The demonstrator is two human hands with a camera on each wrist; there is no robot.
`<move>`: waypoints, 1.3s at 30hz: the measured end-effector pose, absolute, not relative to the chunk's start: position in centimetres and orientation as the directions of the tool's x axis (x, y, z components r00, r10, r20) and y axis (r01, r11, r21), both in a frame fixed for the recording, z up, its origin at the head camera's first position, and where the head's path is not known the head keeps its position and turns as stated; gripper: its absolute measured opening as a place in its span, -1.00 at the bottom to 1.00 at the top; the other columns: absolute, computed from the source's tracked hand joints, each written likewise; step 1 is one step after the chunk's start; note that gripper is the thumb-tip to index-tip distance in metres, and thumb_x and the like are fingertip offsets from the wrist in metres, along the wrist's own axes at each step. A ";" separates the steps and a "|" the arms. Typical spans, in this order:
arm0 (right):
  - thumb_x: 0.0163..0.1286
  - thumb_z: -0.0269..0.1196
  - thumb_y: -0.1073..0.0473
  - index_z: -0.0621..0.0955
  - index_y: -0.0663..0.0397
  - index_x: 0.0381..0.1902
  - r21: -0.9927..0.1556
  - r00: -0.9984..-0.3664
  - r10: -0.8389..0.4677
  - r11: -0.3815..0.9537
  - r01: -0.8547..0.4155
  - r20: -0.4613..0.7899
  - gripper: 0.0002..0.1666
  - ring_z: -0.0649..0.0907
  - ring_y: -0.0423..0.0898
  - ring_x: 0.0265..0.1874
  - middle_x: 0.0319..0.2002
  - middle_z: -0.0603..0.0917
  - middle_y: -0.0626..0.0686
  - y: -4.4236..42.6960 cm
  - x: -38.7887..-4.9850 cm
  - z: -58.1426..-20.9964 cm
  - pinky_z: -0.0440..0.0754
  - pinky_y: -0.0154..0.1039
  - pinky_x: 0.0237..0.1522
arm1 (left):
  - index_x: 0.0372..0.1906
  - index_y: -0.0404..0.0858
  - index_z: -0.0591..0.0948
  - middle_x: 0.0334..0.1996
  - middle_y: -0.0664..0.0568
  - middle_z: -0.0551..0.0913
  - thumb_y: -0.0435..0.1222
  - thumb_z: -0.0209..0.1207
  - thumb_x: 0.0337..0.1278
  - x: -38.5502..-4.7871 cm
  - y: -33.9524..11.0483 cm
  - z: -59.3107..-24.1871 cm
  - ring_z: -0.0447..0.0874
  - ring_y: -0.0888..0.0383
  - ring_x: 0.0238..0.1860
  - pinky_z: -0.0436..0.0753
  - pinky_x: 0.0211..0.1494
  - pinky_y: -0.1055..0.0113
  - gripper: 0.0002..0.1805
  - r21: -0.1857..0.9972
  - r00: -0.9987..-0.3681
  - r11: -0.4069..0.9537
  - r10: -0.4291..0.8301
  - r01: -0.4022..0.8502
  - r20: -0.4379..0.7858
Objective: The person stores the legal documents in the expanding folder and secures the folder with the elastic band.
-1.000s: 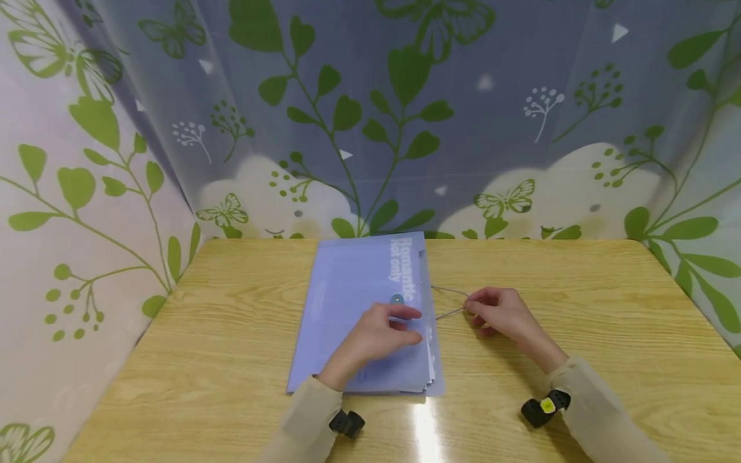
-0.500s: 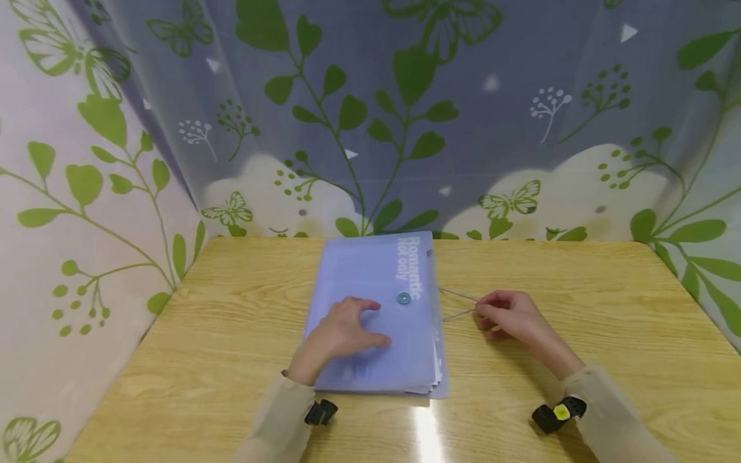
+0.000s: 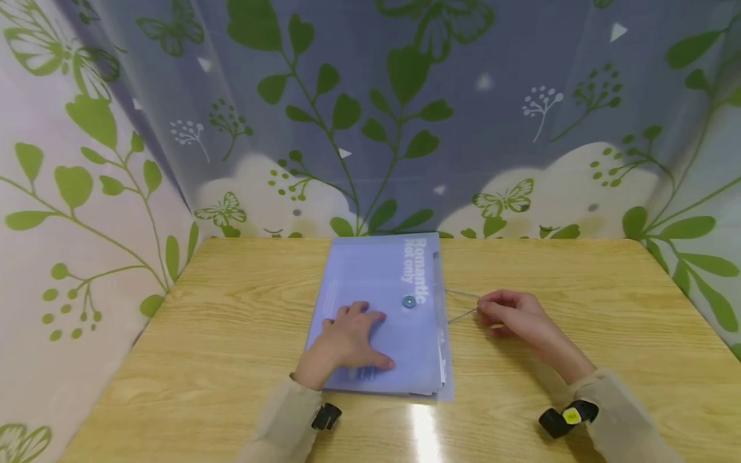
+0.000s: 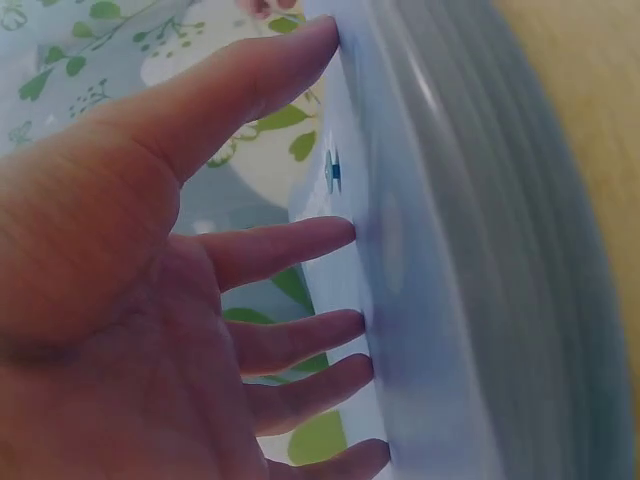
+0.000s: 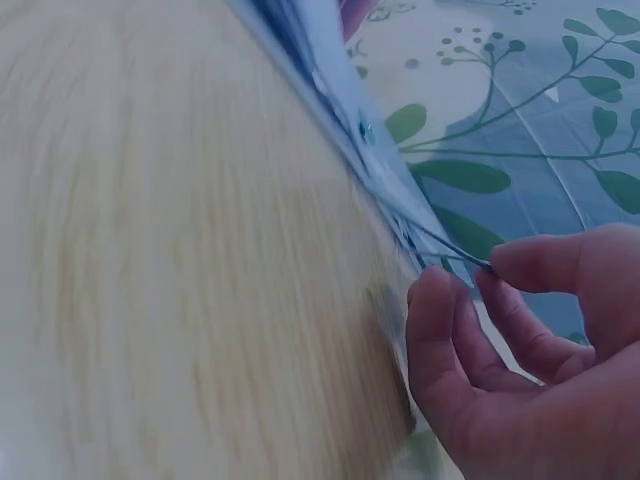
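A translucent purple file folder (image 3: 370, 270) lies on the table, with white lettering and a teal button (image 3: 409, 301) near its right side. My left hand (image 3: 344, 341) rests on its cover with fingers spread; in the left wrist view the fingertips (image 4: 345, 322) touch the cover. To the right of the folder, my right hand (image 3: 512, 315) pinches a thin grey elastic cord (image 3: 463, 314) between thumb and fingers. Two strands of the cord run from the folder's right edge to the pinch, which also shows in the right wrist view, where the cord (image 5: 440, 240) looks taut.
The light wood table (image 3: 231, 308) reaches back to a curtain (image 3: 370, 128) printed with leaves and butterflies, which also hangs at both sides. Sheets of white paper (image 3: 442, 370) stick out a little at the folder's lower right edge. Black straps circle both wrists.
My left hand has moved left, away from the button, and come down flat with fingers spread on the cover. The folder and my right hand, still pinching the cord, have shifted slightly right.
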State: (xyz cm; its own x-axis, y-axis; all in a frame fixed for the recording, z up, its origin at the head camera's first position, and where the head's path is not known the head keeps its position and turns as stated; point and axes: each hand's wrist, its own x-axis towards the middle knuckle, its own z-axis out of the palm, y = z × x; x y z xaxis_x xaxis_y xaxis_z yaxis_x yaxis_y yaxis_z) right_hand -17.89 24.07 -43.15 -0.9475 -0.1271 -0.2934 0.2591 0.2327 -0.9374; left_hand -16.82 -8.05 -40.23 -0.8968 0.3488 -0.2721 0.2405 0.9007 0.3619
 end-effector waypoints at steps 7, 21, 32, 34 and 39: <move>0.55 0.19 0.07 0.40 0.43 0.36 -0.972 -0.934 -0.270 0.099 0.213 -0.232 -0.38 0.74 -0.26 -0.01 0.03 0.73 -0.11 23.3 -18.1 -42.9 0.71 -0.28 0.03 | 0.41 -0.03 0.51 0.50 -0.14 0.34 0.18 0.52 -0.16 -16.7 -8.2 -40.7 0.29 -0.27 0.48 0.34 0.34 -0.39 -0.06 0.327 -0.904 0.905 0.357 0.273 -0.233; 0.58 0.13 0.16 0.49 0.33 0.36 -0.974 -0.951 -0.268 0.204 0.100 -0.153 -0.49 0.73 -0.19 -0.20 -0.09 0.77 0.07 21.4 -19.9 -43.9 0.73 -0.27 -0.17 | 0.38 -0.03 0.54 0.42 -0.12 0.44 0.18 0.53 -0.19 -16.8 -8.2 -40.4 0.37 -0.22 0.39 0.43 0.25 -0.38 -0.08 0.287 -0.901 0.907 0.375 0.308 -0.219; 0.50 0.25 0.11 0.60 0.19 0.31 -0.926 -0.971 -0.190 0.372 0.064 -0.144 -0.51 0.66 -0.11 -0.39 -0.28 0.74 0.12 20.1 -20.4 -43.9 0.64 -0.29 -0.40 | 0.37 -0.04 0.54 0.41 -0.12 0.45 0.18 0.52 -0.17 -16.6 -8.3 -40.4 0.38 -0.21 0.40 0.44 0.25 -0.39 -0.09 0.278 -0.902 0.910 0.372 0.308 -0.220; 0.49 0.26 0.12 0.62 0.18 0.27 -0.917 -0.974 -0.184 0.397 0.047 -0.130 -0.53 0.66 -0.11 -0.41 -0.29 0.74 0.12 19.9 -20.5 -44.0 0.63 -0.30 -0.42 | 0.38 -0.03 0.53 0.42 -0.11 0.45 0.18 0.52 -0.17 -16.6 -8.3 -40.4 0.38 -0.21 0.41 0.44 0.26 -0.39 -0.09 0.276 -0.902 0.911 0.372 0.308 -0.220; 0.44 0.32 0.11 0.70 0.17 0.16 -0.891 -0.978 -0.193 0.453 -0.021 -0.076 -0.59 0.66 -0.14 -0.44 -0.29 0.78 0.14 19.3 -20.6 -44.2 0.62 -0.30 -0.47 | 0.37 -0.02 0.54 0.41 -0.10 0.46 0.19 0.52 -0.18 -16.6 -8.3 -40.5 0.39 -0.20 0.41 0.45 0.25 -0.38 -0.09 0.276 -0.903 0.910 0.373 0.311 -0.211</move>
State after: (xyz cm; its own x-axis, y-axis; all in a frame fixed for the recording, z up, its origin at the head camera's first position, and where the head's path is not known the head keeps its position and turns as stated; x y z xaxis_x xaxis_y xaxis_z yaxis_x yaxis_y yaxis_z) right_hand -20.63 19.35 -44.21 -0.9783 -0.1930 -0.0755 -0.0206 0.4534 -0.8911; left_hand -16.56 -8.28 -40.50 -0.9035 0.3729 -0.2113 0.3110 0.9096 0.2756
